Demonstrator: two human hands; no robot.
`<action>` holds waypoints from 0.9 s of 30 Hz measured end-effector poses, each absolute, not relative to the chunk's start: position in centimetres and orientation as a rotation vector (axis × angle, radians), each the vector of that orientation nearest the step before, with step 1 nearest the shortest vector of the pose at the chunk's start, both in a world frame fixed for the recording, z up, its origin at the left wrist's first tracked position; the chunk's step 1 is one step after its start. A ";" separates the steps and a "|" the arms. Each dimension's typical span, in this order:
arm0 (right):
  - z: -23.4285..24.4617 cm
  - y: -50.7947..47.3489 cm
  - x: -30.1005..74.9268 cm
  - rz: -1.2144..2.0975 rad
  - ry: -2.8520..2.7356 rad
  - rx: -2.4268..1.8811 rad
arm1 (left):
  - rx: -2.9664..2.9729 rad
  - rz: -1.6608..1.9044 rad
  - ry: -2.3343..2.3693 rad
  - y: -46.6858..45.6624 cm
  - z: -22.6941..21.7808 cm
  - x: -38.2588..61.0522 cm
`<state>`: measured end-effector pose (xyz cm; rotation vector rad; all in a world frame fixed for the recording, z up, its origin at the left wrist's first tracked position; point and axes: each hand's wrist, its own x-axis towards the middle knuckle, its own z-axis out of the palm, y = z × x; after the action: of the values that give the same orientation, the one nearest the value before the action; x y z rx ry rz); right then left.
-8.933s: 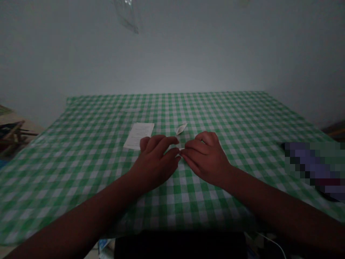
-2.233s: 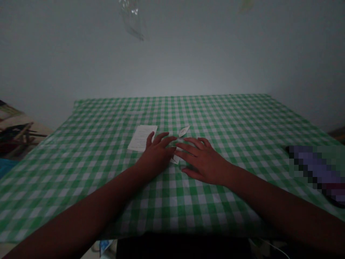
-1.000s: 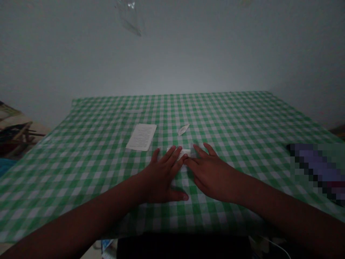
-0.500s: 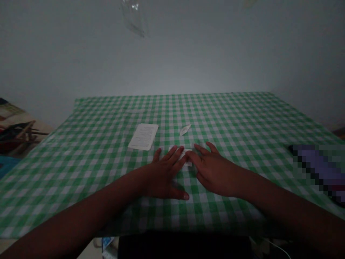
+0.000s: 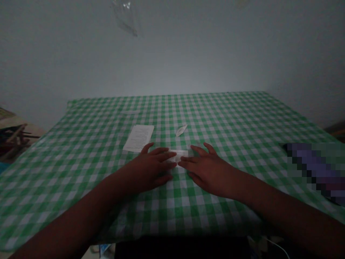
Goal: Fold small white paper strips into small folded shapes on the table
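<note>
A small printed piece of paper point(image 5: 183, 154) lies flat on the checked tablecloth point(image 5: 223, 115), partly covered by fingers. My left hand point(image 5: 156, 165) rests on its left part, fingers stretched and spread. From the other side, my right hand point(image 5: 207, 167) lays its index and middle fingertips on the paper's right part, its other fingers apart. Beyond my left hand lies a stack of printed paper sheets point(image 5: 139, 137). A small folded paper piece with pointed ends point(image 5: 181, 130) sits beyond the gap between my hands.
A dark flat object point(image 5: 312, 169), blurred by pixels, lies at the table's right side. A clear plastic bag point(image 5: 125, 16) hangs on the wall behind the table. Wooden sticks or furniture parts point(image 5: 13, 140) show past the left edge.
My left hand has slid left and its thumb has drawn in, baring more of the small paper. My right fingers have straightened over it. The view has shifted slightly.
</note>
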<state>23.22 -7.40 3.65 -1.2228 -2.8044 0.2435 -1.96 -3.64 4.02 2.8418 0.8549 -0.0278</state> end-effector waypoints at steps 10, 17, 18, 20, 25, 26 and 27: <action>3.4 -6.5 24.7 0.184 -2.923 -1.078 | 2.800 -0.048 0.941 -3.1 4.9 -4.2; 4.2 -6.0 25.8 0.265 -2.903 -1.085 | 2.676 -0.075 0.934 -2.7 5.2 -4.0; 4.3 -6.0 25.8 0.277 -2.895 -1.077 | 2.659 -0.062 0.939 -2.7 5.2 -4.0; 4.5 -5.8 25.8 0.291 -2.880 -1.063 | 2.643 -0.027 0.946 -2.6 5.2 -3.8; 4.5 -5.2 25.2 0.227 -2.812 -1.077 | 2.708 0.108 1.003 -2.2 4.2 -3.0; 4.3 -5.0 25.0 0.204 -2.796 -1.082 | 2.719 0.127 1.025 -2.2 3.9 -2.7; 4.1 -4.9 24.8 0.179 -2.780 -1.090 | 2.730 0.126 1.040 -2.1 3.8 -2.5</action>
<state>24.85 -4.92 4.14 -1.0903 -2.7796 0.1791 -2.46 -2.12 3.75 2.7296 1.0400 0.1257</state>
